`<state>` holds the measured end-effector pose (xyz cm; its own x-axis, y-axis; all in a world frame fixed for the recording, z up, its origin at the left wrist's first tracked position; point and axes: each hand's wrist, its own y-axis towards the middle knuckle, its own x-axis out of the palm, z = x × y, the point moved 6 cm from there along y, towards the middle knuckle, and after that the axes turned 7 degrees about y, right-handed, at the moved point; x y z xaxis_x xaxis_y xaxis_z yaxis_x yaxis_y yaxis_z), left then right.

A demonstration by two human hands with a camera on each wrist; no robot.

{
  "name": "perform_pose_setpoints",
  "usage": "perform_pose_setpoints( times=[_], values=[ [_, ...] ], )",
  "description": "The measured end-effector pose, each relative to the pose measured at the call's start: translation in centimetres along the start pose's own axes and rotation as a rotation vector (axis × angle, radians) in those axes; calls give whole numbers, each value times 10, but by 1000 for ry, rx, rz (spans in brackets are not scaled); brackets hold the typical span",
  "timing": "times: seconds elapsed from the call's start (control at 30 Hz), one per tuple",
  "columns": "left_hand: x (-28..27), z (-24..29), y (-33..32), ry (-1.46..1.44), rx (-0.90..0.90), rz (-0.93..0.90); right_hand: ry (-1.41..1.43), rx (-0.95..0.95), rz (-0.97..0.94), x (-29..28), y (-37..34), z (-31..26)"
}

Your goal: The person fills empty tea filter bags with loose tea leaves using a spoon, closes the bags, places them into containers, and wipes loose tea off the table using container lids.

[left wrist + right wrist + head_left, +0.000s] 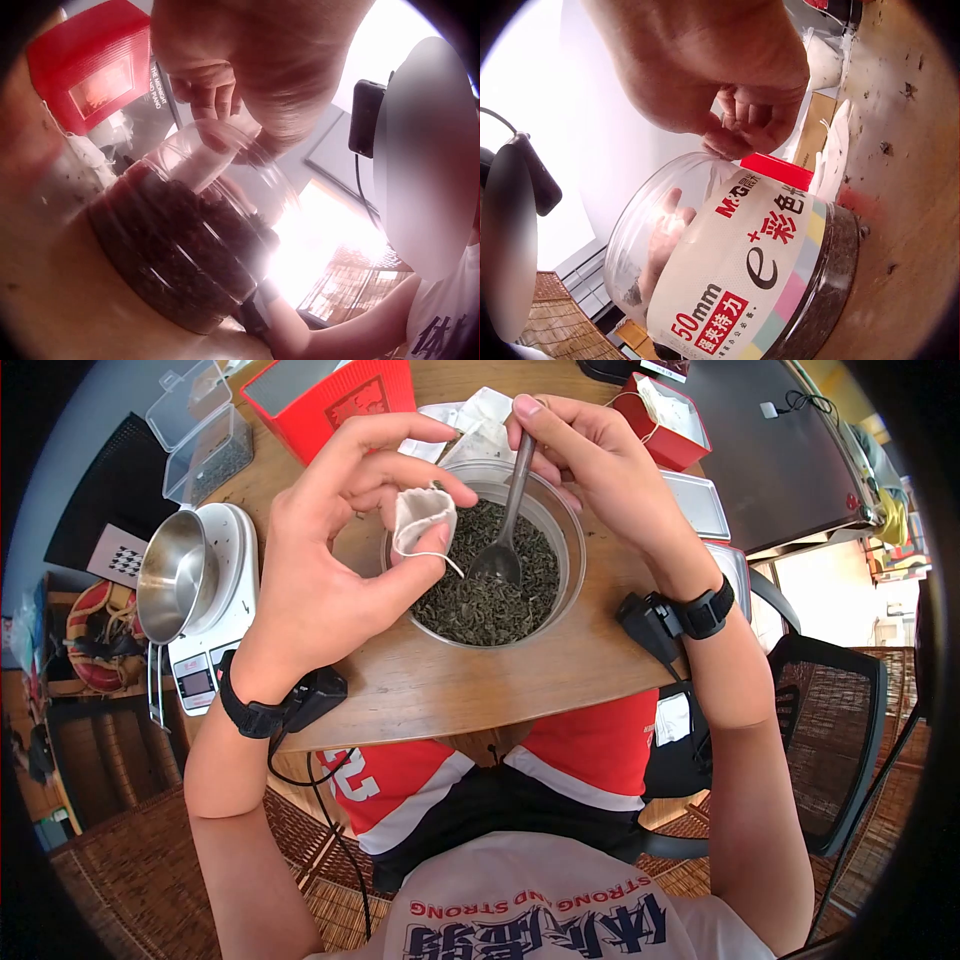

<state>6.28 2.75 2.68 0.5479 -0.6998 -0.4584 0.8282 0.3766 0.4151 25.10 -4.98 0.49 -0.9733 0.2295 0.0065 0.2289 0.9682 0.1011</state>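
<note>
In the head view the left hand (335,540) pinches a small white cloth pouch (422,520), its mouth open and a string hanging, over the left side of a clear round tub (575,560). Dark dried leaves (480,610) lie in the tub. The right hand (610,470) grips the upper handle of a dark metal spoon (515,490), whose bowl rests in the leaves. In the left wrist view the left hand (247,75) is above the tub's rim; the right wrist view shows the right hand (712,82) over the labelled tub (735,262).
At the left a metal pan (177,575) sits on a white scale (240,590), with a lidded clear box (210,460) behind. A red box (330,400) and white pouches (480,430) stand beyond the tub. A smaller red box (670,445) is at the back right.
</note>
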Motion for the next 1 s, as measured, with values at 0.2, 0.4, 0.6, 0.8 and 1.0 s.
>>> perform_pose_setpoints(
  times=[0.2,0.4,0.6,0.8,1.0],
  values=[
    [4,-1,1,-12,9,-87,20,42,102,-2,0,4],
    [-1,-1,-1,-36,20,-114,127,41,176,-4,2,-2],
    [-2,0,0,-26,53,-137,258,43,313,-26,2,-7],
    [2,-2,1,-33,50,-121,266,-81,443,-32,-5,-19],
    [3,-2,2,-53,13,-88,224,-242,454,-36,-10,-31]
  ],
)
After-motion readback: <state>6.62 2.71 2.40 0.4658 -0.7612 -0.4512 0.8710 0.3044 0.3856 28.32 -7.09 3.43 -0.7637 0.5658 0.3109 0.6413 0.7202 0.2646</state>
